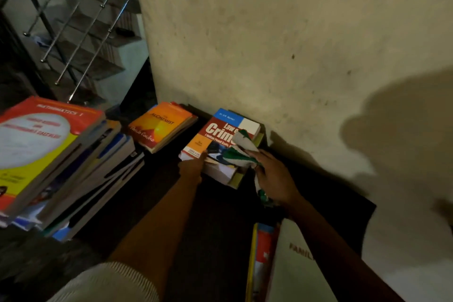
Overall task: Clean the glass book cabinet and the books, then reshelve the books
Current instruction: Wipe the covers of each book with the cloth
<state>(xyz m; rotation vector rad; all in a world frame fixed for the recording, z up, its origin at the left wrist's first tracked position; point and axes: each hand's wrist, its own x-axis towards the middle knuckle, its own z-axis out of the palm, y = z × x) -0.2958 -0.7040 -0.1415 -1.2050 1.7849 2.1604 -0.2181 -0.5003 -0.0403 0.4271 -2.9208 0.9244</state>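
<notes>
A red, blue and orange law book (217, 133) lies on top of a short stack against the wall. My left hand (193, 167) holds the near left corner of that book. My right hand (272, 176) grips a green and white cloth (241, 148) that lies over the book's right side. An orange paperback (161, 125) rests on the dark floor to the left. A tall pile topped by a red and yellow maths book (41, 140) stands at the far left. The glass cabinet is not in view.
A cream wall (294, 44) rises right behind the books. A staircase with a metal railing (81, 32) is at the upper left. More books, one white (294, 267), lie at the bottom right. Dark floor (220, 216) runs between the piles.
</notes>
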